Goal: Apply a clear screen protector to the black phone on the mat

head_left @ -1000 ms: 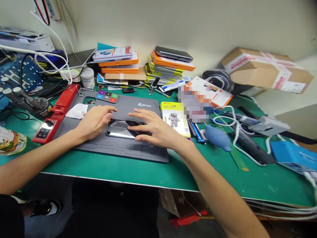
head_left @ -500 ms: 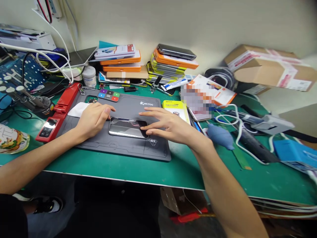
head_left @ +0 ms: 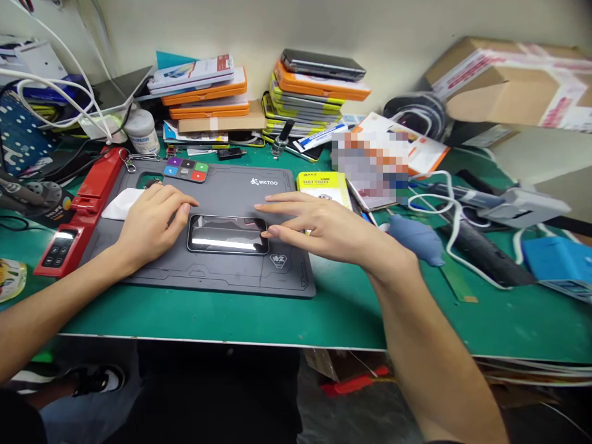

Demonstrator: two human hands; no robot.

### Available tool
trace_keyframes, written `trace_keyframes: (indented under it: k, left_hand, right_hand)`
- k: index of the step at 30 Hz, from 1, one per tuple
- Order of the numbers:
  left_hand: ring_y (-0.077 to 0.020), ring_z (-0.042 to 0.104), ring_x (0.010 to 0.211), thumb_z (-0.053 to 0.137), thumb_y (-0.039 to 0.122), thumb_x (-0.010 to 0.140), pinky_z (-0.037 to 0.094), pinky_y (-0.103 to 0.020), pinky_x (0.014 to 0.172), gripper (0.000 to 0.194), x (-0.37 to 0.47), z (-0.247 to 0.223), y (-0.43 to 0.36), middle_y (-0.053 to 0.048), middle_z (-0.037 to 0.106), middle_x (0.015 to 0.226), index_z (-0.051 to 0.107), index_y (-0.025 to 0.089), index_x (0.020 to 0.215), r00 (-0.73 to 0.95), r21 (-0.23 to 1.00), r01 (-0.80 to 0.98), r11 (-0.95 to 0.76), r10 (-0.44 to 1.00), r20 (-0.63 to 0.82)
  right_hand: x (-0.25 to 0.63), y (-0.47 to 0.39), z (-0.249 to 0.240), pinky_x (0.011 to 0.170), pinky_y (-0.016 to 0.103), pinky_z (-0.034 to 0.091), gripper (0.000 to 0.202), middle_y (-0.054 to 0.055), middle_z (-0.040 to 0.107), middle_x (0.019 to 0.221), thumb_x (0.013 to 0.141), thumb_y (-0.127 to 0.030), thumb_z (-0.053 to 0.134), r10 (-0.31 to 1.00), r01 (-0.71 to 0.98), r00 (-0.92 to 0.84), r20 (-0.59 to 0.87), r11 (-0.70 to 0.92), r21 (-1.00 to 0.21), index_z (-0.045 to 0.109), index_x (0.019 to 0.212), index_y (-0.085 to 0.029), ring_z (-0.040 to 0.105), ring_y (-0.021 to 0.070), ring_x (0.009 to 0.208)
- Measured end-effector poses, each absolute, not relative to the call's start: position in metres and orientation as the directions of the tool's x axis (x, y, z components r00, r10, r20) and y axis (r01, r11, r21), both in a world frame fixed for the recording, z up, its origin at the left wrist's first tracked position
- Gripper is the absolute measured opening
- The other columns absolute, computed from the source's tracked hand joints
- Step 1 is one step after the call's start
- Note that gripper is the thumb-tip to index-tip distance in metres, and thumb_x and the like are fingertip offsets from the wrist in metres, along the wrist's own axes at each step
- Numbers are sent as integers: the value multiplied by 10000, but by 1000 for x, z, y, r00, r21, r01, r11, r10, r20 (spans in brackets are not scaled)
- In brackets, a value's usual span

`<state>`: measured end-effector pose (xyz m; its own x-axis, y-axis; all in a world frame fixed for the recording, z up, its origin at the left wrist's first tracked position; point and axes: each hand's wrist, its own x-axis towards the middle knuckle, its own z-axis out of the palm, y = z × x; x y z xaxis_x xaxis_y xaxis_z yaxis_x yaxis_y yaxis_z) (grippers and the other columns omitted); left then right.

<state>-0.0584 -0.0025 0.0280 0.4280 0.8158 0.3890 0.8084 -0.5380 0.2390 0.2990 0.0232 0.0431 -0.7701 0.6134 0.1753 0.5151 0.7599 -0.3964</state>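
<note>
A phone [head_left: 226, 235] with a dark, glossy screen lies flat on the grey mat [head_left: 240, 277]. My right hand [head_left: 319, 228] is at the phone's right end, fingers spread, a fingertip at its right edge. My left hand [head_left: 155, 219] rests on the mat to the left of the phone, fingers apart and bent, holding nothing. Under and beside that hand lies a white cloth [head_left: 121, 203]. Above the phone, at the mat's upper edge, is a small coloured block panel [head_left: 186, 169].
A red device [head_left: 87, 206] lines the mat's left side. Behind stand stacked orange cases [head_left: 203, 95] and yellow-edged cases [head_left: 305, 105]. To the right are a yellow battery box [head_left: 324, 185], a blue air blower [head_left: 416, 239], cables and a cardboard box [head_left: 504, 92].
The camera view has shifted, so the mat and phone appear further left. My right fingertips now sit at the phone's right edge instead of over its screen. My left hand has barely changed.
</note>
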Motion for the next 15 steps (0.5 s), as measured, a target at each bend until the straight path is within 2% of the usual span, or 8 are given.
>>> trace_keyframes:
  k: [3, 5, 7, 9, 11, 13, 15]
  left_hand:
    - [-332, 656, 1154, 380, 473, 1163, 497, -525, 1094, 489, -60, 26, 0, -130, 781, 1214, 757, 188, 1288, 475, 254, 793, -554, 822, 313]
    - [-360, 619, 1278, 453, 590, 1131, 476, -550, 1151, 563, -60, 26, 1, -143, 736, 1390, 669, 203, 1478, 548, 293, 747, -597, 802, 238]
    - [-392, 555, 1387, 584, 735, 1044, 435, -572, 1214, 814, -60, 25, 1, -156, 665, 1527, 484, 231, 1675, 625, 331, 691, -643, 761, 174]
    - [-409, 522, 1423, 702, 802, 949, 397, -580, 1248, 1046, -60, 25, 0, -160, 645, 1550, 331, 260, 1762, 666, 341, 660, -669, 732, 145]
    - [-406, 523, 1416, 759, 780, 927, 382, -577, 1254, 1100, -60, 25, -1, -155, 661, 1519, 281, 275, 1779, 673, 342, 654, -675, 725, 147]
    - [-389, 534, 1392, 774, 722, 952, 391, -568, 1242, 1057, -59, 25, -1, -146, 679, 1488, 281, 279, 1776, 658, 371, 652, -661, 737, 157]
    - [-374, 547, 1363, 800, 682, 952, 415, -561, 1222, 1037, -60, 26, -1, -139, 694, 1462, 297, 285, 1767, 640, 434, 640, -634, 752, 154]
  right_hand:
    - [301, 23, 44, 1172, 583, 594, 412, 16, 780, 1480, 1135, -414, 535, 610, 510, -776, 158, 755, -412, 919, 1023, -317, 645, 345, 1483]
    - [301, 24, 45, 1131, 560, 613, 428, 24, 809, 1427, 1131, -404, 529, 607, 503, -778, 159, 755, -421, 917, 975, -312, 695, 340, 1417]
    - [299, 24, 44, 1071, 531, 628, 461, 52, 847, 1335, 1140, -405, 501, 643, 537, -742, 191, 740, -405, 912, 962, -293, 767, 328, 1283]
    - [295, 24, 41, 998, 525, 629, 478, 86, 873, 1225, 1152, -423, 464, 706, 615, -671, 228, 701, -362, 904, 1045, -268, 805, 332, 1157]
    - [290, 23, 35, 958, 537, 620, 461, 118, 872, 1194, 1151, -434, 458, 750, 678, -610, 256, 661, -321, 868, 1215, -231, 804, 354, 1125]
    - [283, 23, 28, 965, 538, 612, 449, 146, 850, 1254, 1143, -397, 463, 753, 681, -598, 275, 658, -321, 807, 1350, -195, 780, 363, 1178]
    - [277, 24, 20, 979, 512, 605, 425, 146, 828, 1272, 1137, -348, 456, 733, 631, -612, 296, 679, -376, 791, 1353, -200, 759, 338, 1196]
